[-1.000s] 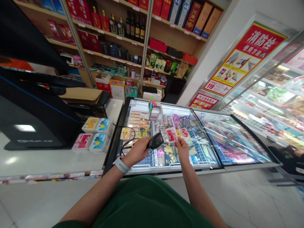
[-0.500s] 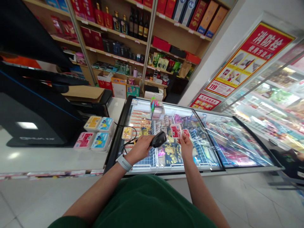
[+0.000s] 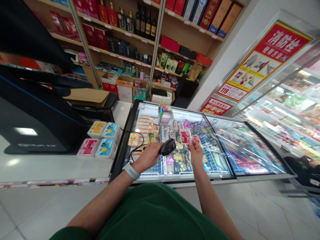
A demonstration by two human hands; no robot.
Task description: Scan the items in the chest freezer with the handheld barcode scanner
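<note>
My left hand (image 3: 149,156) is wrapped round the handle of a black barcode scanner (image 3: 168,147), whose head faces right. My right hand (image 3: 196,152) pinches a small clear box with a red and white label (image 3: 185,136) just right of the scanner, not touching it. A second red label (image 3: 195,138) shows beside my right fingers; whether I hold it too I cannot tell. Both hands are above the glass-topped freezer (image 3: 172,179). A yellow-labelled box (image 3: 133,139) rests on the freezer's left part, by the scanner's black cable (image 3: 129,156).
Stacked boxes with blue labels (image 3: 105,147), a red label (image 3: 88,147) and a yellow label (image 3: 97,128) stand on the white counter (image 3: 57,168), beside a black checkout machine (image 3: 37,116). A colourful item (image 3: 163,108) sits at the freezer's back. Shelves stand behind. A person (image 3: 306,170) is at far right.
The view has shifted slightly. Both hands keep their holds, and the scanner and the red-labelled box have barely moved. More of the person at far right shows.
</note>
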